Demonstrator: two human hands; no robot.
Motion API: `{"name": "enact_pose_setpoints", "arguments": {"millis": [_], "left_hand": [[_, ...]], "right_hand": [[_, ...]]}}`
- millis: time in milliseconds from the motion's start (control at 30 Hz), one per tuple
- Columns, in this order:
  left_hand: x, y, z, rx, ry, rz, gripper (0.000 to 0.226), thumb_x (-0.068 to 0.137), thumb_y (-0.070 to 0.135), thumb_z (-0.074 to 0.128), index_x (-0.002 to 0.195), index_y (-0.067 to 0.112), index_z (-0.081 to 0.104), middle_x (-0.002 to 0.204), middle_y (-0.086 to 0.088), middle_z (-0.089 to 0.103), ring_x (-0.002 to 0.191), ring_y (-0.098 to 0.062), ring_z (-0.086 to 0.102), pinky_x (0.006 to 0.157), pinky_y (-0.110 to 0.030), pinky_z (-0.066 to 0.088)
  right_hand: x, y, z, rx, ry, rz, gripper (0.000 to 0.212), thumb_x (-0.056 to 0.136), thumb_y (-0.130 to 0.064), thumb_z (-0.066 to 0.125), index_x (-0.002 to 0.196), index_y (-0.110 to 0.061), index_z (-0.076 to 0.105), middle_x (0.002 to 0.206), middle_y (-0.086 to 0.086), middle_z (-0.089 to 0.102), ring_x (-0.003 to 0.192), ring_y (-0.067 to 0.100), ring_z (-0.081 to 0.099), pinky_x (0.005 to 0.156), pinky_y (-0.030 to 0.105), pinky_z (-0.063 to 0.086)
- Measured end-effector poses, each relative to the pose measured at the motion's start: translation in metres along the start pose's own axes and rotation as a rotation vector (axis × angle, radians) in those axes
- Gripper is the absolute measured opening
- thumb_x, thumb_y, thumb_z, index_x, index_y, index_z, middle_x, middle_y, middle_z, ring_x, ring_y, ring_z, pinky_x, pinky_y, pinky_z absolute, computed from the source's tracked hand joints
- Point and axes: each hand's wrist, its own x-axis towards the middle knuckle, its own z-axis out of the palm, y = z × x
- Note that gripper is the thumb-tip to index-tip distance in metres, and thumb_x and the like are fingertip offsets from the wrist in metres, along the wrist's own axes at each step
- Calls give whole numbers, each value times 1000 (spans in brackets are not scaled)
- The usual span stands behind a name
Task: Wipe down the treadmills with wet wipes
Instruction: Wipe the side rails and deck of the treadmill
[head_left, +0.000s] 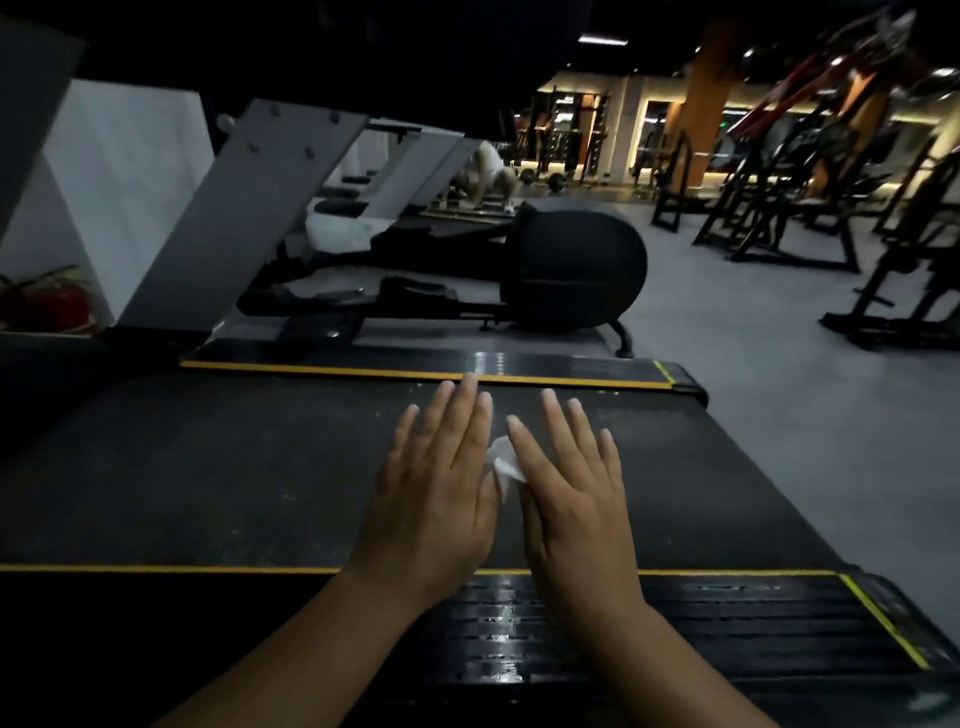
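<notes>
Pressing a wet wipe (503, 462) onto the treadmill belt (208, 467)
Side by side, the left hand (436, 483) and right hand (571, 488) lie flat, fingers straight; the wipe shows between their inner edges, pinned under both, probably for broad, even pressure.

Two bare forearms (311, 649) behind the grips, left grip (434, 499), right grip (571, 499), both bare hands, smooth wrists (395, 582) just behind each grip, short rounded nails (549, 396) at the fingertips (470, 384)
</notes>
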Motion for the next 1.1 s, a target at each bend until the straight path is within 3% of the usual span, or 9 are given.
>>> {"name": "enact_pose_setpoints", "arguments": {"millis": [100,233,433,533,733,900,1033,1100], "left_hand": [[23,15,-21,-14,55,32,62,100,33,34,156,8,31,167,-8,19,155,-20,12,123,-46,16],[44,26,-48,2,122,72,63,102,32,39,158,9,25,168,-7,15,156,-19,6,125,-40,7],[66,35,-100,-20,263,101,64,105,40,31,160,11,20,169,-4,8,156,-18,3,123,-40,6],[69,35,-129,-49,326,145,64,106,42,25,160,9,17,169,-4,7,156,-20,5,123,-44,8],[73,22,-164,-3,401,160,65,103,35,33,161,10,15,170,-4,6,156,-20,4,124,-43,6],[76,19,-157,59,388,228,65,102,36,35,158,6,19,169,-9,11,156,-24,9,125,-40,7],[96,26,-110,46,339,265,61,107,40,24,158,6,23,168,-10,13,156,-24,11,125,-40,10],[110,31,-81,39,313,255,62,106,40,28,158,7,23,168,-10,14,156,-24,11,125,-40,10]], "right_hand": [[24,-2,-28,1,87,-27,51,101,-18,41,152,-27,41,167,2,22,155,25,12,122,52,14],[44,-10,-60,12,179,-49,52,102,-16,41,152,-27,40,167,1,22,155,25,13,122,52,13],[81,-37,-105,88,317,-123,52,102,-18,39,153,-25,38,168,-3,18,155,25,14,121,55,15],[104,-55,-115,116,355,-174,54,100,-15,38,153,-22,36,168,-2,18,155,26,14,122,57,15],[137,-80,-116,128,432,-230,53,101,-12,40,153,-20,35,166,7,22,155,27,14,122,59,17],[133,-69,-103,97,446,-223,53,100,-12,39,152,-22,35,167,4,21,155,28,14,122,58,16],[130,-26,-88,36,422,-181,58,97,-8,44,152,-24,35,167,1,18,155,28,13,123,56,13],[130,0,-82,2,386,-157,59,97,-7,45,152,-24,35,167,1,17,155,28,13,123,57,14]]}}
